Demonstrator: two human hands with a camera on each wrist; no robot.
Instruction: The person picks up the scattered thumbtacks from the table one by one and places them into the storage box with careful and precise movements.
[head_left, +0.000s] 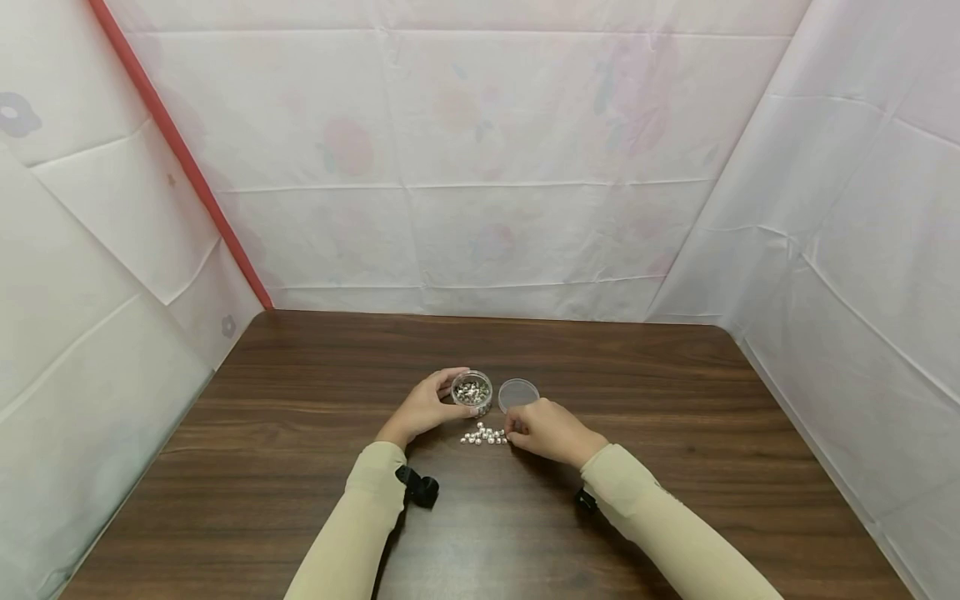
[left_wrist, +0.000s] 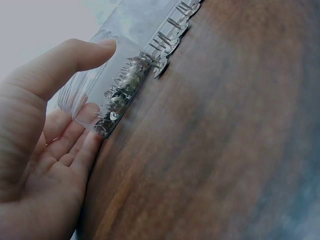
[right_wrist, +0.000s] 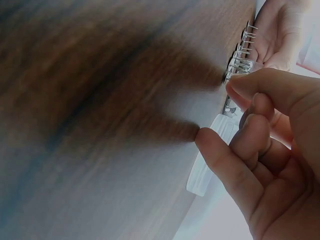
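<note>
My left hand (head_left: 425, 408) curves round a clear round jar (head_left: 483, 410), thumb on the near side and fingers behind. Through the jar's wall in the left wrist view, silver thumbtacks (left_wrist: 120, 97) lie heaped at the bottom. Loose thumbtacks (head_left: 483, 436) stand points up on the table in front of the jar, in a small cluster. At the cluster's right end is my right hand (head_left: 553, 431). Its thumb and forefinger pinch at a thumbtack in the right wrist view, mostly hidden by the fingertips; the little finger touches the table.
A clear round lid (head_left: 518, 392) lies right of the jar, just beyond my right hand. The dark wood table (head_left: 315, 500) reaches back to a pale patterned curtain (head_left: 480, 167), with more curtain on both sides. Each wrist wears a black camera mount (head_left: 422, 488).
</note>
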